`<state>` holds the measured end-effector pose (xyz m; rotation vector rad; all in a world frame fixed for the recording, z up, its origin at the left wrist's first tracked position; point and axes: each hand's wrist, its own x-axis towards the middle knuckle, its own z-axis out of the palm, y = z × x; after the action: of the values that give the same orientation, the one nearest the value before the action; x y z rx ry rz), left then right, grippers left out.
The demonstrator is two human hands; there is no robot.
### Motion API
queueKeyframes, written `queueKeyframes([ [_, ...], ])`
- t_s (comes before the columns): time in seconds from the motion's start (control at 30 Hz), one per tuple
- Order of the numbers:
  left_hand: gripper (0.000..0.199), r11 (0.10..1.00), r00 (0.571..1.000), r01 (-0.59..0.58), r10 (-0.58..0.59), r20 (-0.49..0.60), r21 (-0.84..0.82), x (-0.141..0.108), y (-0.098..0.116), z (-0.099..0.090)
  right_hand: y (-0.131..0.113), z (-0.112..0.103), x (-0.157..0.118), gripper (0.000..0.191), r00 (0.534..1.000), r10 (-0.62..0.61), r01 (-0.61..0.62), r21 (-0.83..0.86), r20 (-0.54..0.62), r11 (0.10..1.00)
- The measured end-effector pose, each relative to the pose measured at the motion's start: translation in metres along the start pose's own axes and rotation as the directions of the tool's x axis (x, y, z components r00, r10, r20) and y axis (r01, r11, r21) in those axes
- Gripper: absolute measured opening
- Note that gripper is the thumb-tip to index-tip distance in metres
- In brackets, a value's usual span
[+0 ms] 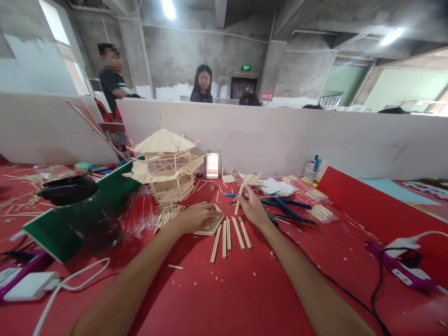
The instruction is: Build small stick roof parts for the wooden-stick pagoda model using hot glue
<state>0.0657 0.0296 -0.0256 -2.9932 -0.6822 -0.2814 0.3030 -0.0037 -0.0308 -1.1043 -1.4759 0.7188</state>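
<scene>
On the red table, my left hand [200, 216] rests over a flat polygonal frame of wooden sticks [214, 226], its fingers partly hidden against the piece. My right hand [251, 205] pinches a short wooden stick piece [239, 201], held upright and slightly tilted just right of the frame. Between my forearms lie several stick strips [224, 240], roughly parallel. Behind my left hand stands a tiered pavilion model [166, 163] made of sticks. A small stick roof model [251, 179] sits beyond my right hand.
Pliers [290, 210] and a black cable lie right of my right hand. A dark jug [84, 219] and green board [52, 235] stand left. Power strips [402, 268] lie at both sides. A white partition [280, 140] runs behind; people are beyond it.
</scene>
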Motion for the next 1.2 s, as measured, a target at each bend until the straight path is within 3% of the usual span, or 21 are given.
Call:
queueKeyframes([
  [0.33,0.026,0.999,0.998,0.029,-0.030,0.061,0.016,0.012,0.008,-0.013,0.003,-0.002,0.001,0.030,1.000,-0.011,0.012,-0.054,0.019,0.998],
  [0.53,0.020,0.985,0.993,0.119,-0.117,0.016,-0.124,0.026,0.010,-0.004,0.005,-0.003,0.004,0.036,1.000,-0.015,0.015,-0.037,0.008,0.999],
  [0.73,0.019,0.972,0.983,0.178,-0.182,-0.012,-0.151,0.032,0.008,0.004,0.001,-0.004,0.003,0.033,1.000,-0.027,0.027,-0.054,0.005,0.998],
  [0.93,0.018,0.974,0.985,0.170,-0.172,-0.006,-0.147,0.032,0.006,0.009,0.000,-0.007,0.004,0.036,1.000,-0.001,0.001,-0.034,0.002,0.999],
  [1.2,0.018,0.983,0.989,0.145,-0.144,0.013,-0.109,0.031,0.007,0.011,0.004,-0.009,0.007,0.026,1.000,-0.002,0.001,-0.022,-0.022,1.000],
])
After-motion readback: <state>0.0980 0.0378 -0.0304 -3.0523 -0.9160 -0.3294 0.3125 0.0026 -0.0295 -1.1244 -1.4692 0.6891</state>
